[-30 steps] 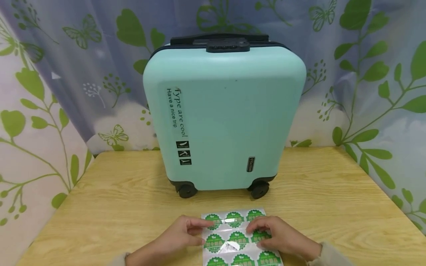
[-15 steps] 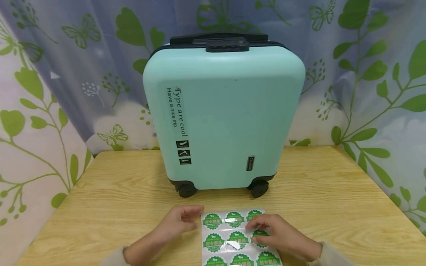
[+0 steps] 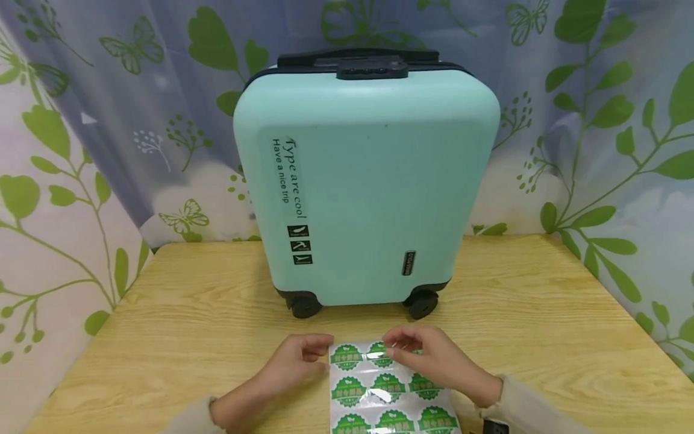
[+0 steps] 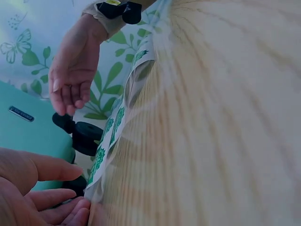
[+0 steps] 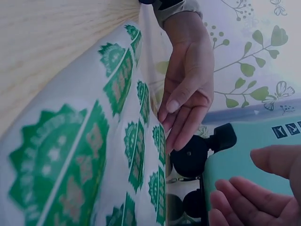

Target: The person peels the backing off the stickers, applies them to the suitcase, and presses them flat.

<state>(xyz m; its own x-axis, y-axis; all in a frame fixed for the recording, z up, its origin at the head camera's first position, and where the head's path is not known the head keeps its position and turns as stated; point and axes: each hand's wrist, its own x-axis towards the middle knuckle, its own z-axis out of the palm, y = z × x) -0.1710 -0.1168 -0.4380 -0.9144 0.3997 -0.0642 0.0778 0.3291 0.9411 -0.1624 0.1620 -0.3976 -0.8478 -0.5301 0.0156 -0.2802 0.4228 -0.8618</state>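
Observation:
A sheet of round green-and-white stickers (image 3: 347, 375) lies on the wooden table at the front. My left hand (image 3: 293, 361) is beside its upper left corner, fingertips at the edge. In the left wrist view the left fingers (image 4: 77, 207) meet the sheet's corner, with a gap between thumb and fingers. My right hand (image 3: 434, 355) hovers over the sheet's upper right part and hides some stickers. The right wrist view shows the right fingers (image 5: 249, 200) and thumb apart, holding nothing. In that view the sheet (image 5: 113, 155) looks wavy, not flat.
A mint-green suitcase (image 3: 374, 199) stands upright on its black wheels behind the hands. Under it is the light wooden table (image 3: 179, 337). A leaf-patterned curtain (image 3: 612, 199) hangs behind and at both sides.
My left hand has drawn back from over the sheet to its left edge. The right hand has lifted and moved up and left, toward the top middle sticker. The suitcase stays put.

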